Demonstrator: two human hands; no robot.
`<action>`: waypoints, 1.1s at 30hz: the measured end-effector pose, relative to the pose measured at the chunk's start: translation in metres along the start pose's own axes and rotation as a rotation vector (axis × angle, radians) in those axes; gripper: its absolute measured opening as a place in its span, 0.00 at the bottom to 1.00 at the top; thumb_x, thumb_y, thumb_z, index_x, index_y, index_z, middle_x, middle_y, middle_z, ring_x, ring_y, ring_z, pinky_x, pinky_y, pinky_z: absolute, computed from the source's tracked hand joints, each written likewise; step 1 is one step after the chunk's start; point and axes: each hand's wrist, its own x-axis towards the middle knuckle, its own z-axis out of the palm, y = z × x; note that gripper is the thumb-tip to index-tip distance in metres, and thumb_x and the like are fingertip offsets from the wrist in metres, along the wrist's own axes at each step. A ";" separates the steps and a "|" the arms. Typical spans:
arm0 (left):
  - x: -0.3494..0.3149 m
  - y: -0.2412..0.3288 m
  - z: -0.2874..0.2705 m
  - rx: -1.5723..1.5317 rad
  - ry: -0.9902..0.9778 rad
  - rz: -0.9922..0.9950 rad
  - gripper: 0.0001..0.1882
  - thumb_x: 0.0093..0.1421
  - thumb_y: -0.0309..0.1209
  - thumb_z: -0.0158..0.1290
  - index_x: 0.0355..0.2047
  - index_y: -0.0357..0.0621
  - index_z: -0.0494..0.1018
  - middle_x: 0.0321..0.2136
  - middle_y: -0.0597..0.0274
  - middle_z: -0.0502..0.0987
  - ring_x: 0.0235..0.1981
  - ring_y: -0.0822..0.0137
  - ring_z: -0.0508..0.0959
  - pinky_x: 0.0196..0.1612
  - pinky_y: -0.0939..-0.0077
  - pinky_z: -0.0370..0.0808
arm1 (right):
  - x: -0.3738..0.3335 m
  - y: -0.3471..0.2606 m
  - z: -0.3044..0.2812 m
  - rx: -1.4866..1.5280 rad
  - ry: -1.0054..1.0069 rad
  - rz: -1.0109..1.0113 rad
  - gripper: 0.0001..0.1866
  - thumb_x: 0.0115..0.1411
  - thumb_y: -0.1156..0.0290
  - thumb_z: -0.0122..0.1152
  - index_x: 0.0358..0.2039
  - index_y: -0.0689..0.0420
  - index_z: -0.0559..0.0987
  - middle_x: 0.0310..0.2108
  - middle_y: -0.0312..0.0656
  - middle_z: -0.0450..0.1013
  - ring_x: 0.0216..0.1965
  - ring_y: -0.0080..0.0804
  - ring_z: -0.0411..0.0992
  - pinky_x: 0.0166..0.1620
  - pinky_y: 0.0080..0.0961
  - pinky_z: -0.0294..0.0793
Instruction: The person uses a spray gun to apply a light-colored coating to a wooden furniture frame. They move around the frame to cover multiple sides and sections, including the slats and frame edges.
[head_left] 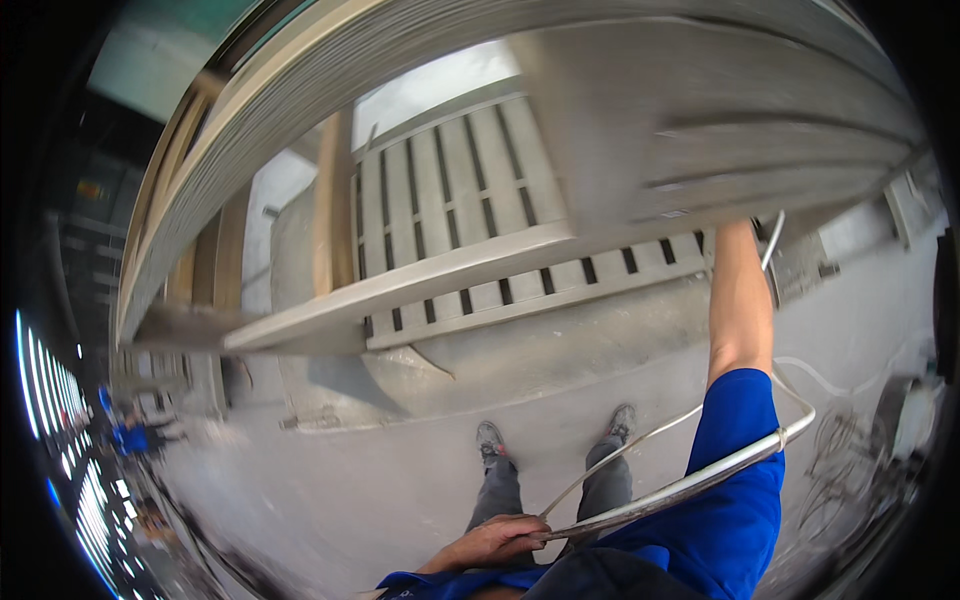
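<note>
Sleeve [738,425]; left hand [500,540] gripping hose [690,486]; slatted platform [465,195], grey floor [340,490].

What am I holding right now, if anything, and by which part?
Your left hand holds a pale hose where two strands come together. Your right hand is hidden behind the large panel, so its hold cannot be told.

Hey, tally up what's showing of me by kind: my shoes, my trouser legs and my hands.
Shoes: 2
Grey trouser legs: 2
Hands: 1, the left hand, closed on the pale hose; the right hand is hidden
Total in view: 5
</note>
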 end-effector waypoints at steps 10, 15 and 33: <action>-0.060 -0.046 -0.006 -0.198 0.216 0.022 0.13 0.72 0.35 0.52 0.47 0.36 0.74 0.41 0.52 0.79 0.43 0.51 0.79 0.46 0.61 0.75 | -0.154 -0.125 0.213 -0.297 -0.480 -0.369 0.28 0.64 0.57 0.64 0.64 0.36 0.75 0.49 0.57 0.80 0.50 0.53 0.79 0.54 0.44 0.77; -0.078 -0.071 -0.006 -0.175 0.302 0.105 0.12 0.72 0.35 0.52 0.46 0.37 0.74 0.41 0.52 0.78 0.42 0.50 0.79 0.46 0.62 0.75 | -0.286 -0.201 0.276 0.195 -0.861 -0.122 0.29 0.62 0.63 0.69 0.65 0.39 0.75 0.44 0.47 0.83 0.37 0.36 0.83 0.40 0.33 0.81; -0.080 -0.090 -0.013 -0.203 0.155 0.140 0.13 0.70 0.32 0.55 0.51 0.38 0.75 0.45 0.49 0.80 0.45 0.50 0.81 0.48 0.62 0.78 | -0.044 -0.054 0.050 -0.448 0.094 -0.454 0.24 0.63 0.61 0.62 0.59 0.52 0.79 0.38 0.54 0.82 0.41 0.51 0.81 0.46 0.42 0.78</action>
